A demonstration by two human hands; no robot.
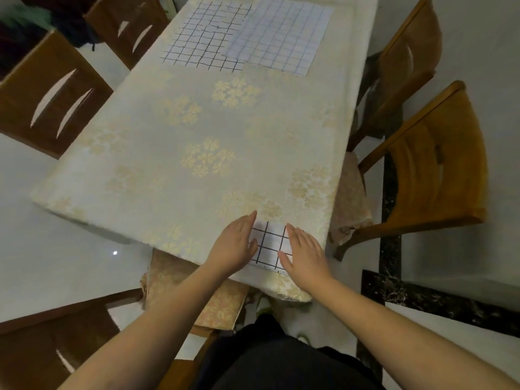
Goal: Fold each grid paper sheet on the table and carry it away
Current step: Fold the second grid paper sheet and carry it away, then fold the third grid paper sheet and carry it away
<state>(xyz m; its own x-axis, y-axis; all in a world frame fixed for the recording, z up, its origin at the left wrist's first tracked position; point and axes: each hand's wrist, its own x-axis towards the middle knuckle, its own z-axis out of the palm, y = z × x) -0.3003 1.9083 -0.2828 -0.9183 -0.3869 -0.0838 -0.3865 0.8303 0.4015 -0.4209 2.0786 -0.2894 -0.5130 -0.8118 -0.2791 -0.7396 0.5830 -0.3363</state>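
Cream tablecloth (pixel 174 142) with pale gold flower clusters covers the whole table, and that's what you're working on here. From the head camera, looking down: a small grid paper piece (pixel 271 244) with thick black lines sits right at the near edge of the table, toward the right corner. It looks much smaller than the other sheets, though how many times it's folded is hard to tell.

Your left hand (pixel 235 247) is flat on the left side of that piece, fingers straight and together, pointing away from you. Your right hand (pixel 305 253) is doing the same on the right side, palm down, fingers stretched out. Neither hand is gripping anything; both are spread flat and pressing on the paper, with a strip of grid showing between them.

Way at the far end of the table you've got two more sheets lying flat. The bold-lined sheet (pixel 201 38) is on the left, with wobbly dark lines. The faint-lined sheet (pixel 282 35) is on the right, its grid thin and bluish, and its left edge overlaps the bold one.

Wooden chairs stand around the table: two dark ones (pixel 53 94) on the left, two lighter ones (pixel 439 164) on the right. There's a chair with a floral seat cushion (pixel 197 288) tucked under the near edge, just left of your arms. The floor (pixel 56 249) is pale and glossy.
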